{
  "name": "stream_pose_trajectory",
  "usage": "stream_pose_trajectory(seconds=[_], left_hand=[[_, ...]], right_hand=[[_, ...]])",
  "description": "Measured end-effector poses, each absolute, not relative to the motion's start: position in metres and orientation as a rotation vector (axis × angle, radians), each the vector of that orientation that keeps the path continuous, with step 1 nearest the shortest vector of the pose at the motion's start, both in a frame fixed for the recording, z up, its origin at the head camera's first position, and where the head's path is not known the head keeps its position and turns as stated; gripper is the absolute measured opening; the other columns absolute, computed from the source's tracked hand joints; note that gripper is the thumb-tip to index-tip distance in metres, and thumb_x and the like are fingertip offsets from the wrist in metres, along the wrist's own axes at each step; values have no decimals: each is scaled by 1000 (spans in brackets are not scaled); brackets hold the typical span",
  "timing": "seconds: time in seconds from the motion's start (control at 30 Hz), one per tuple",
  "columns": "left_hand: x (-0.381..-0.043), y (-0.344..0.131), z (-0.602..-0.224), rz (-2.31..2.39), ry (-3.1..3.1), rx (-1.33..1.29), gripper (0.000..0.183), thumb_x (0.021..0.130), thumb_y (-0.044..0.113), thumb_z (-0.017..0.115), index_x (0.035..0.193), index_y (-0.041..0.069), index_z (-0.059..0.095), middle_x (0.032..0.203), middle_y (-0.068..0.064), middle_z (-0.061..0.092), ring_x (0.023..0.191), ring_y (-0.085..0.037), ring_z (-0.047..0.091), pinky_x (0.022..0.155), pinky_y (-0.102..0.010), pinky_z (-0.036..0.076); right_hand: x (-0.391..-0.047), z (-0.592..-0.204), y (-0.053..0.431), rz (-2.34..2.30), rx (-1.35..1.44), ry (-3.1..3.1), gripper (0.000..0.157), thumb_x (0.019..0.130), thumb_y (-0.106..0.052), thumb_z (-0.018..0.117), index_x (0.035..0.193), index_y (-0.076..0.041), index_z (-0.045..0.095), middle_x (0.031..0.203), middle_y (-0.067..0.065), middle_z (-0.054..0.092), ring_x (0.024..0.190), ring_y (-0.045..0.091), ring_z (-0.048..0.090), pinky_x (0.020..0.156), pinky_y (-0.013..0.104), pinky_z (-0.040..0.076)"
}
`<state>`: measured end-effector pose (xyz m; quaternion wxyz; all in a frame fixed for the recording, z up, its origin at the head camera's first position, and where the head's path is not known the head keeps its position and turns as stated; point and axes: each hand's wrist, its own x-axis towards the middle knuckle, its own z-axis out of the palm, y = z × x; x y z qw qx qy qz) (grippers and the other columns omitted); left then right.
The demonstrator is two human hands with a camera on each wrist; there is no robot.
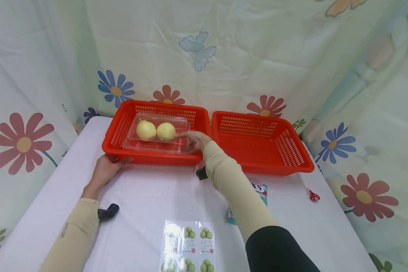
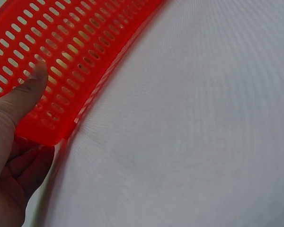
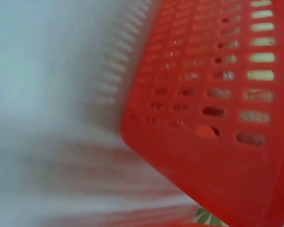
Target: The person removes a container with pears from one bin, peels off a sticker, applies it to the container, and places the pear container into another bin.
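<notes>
In the head view, a red plastic basket (image 1: 153, 158) with slotted sides stands at the back left. Inside it lies a clear plastic box (image 1: 141, 116) with two pale yellow round fruits, a left one (image 1: 146, 130) and a right one (image 1: 166, 131). My right hand (image 1: 195, 140) reaches over the basket's front right and grips the right end of the clear box; its lower fingers are partly hidden. At the front left corner, my left hand (image 1: 107, 170) holds the basket. The left wrist view shows its thumb (image 2: 31, 90) against the slotted wall and its fingers underneath.
A second red basket (image 1: 251, 149) stands close on the right. Beneath my right forearm lies a partly hidden teal packet (image 1: 262, 192). A red-wrapped lollipop (image 1: 313, 195) is at the right, and a sheet of fruit stickers (image 1: 188, 247) at the front. A flowered curtain (image 1: 238, 56) hangs behind the table.
</notes>
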<state>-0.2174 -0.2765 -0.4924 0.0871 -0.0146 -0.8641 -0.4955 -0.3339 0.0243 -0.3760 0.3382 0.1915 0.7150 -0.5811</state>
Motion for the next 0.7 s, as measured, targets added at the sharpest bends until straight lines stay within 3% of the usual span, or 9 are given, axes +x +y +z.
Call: stream_pose_trajectory(seconds=[0.23, 0.37, 0.53, 0.7], left_hand=[[-216, -275, -493, -1460, -2573, -47, 73, 88, 36, 70, 149, 18, 34, 141, -13, 49, 128, -33, 48, 102, -55, 43], [-215, -276, -492, -1458, -2583, -25, 73, 88, 35, 70, 148, 17, 34, 141, -13, 49, 128, -33, 47, 103, -55, 43], [-215, -276, -492, -1455, -2579, -31, 73, 88, 35, 70, 149, 17, 33, 141, -13, 50, 127, -33, 48, 102, -55, 44], [-217, -275, -491, -1475, -2581, -28, 73, 88, 37, 70, 148, 18, 34, 141, -11, 50, 126, -30, 49, 102, -53, 45]], right_hand=[[-331, -378, 22, -1604, 522, 1813, 68, 82, -31, 75, 138, -15, 40, 132, 13, 51, 116, 29, 53, 86, 41, 57], [-329, -376, 23, -1634, 502, 1809, 62, 82, -31, 76, 135, -16, 46, 121, 8, 58, 114, 25, 58, 82, 38, 58], [-329, -372, 27, -1649, 479, 1831, 58, 83, -32, 75, 133, -14, 50, 90, 2, 56, 85, 18, 57, 78, 33, 59], [-329, -362, 32, -1647, 450, 1844, 51, 86, -33, 72, 130, -15, 55, 73, 0, 50, 66, 14, 52, 79, 29, 58]])
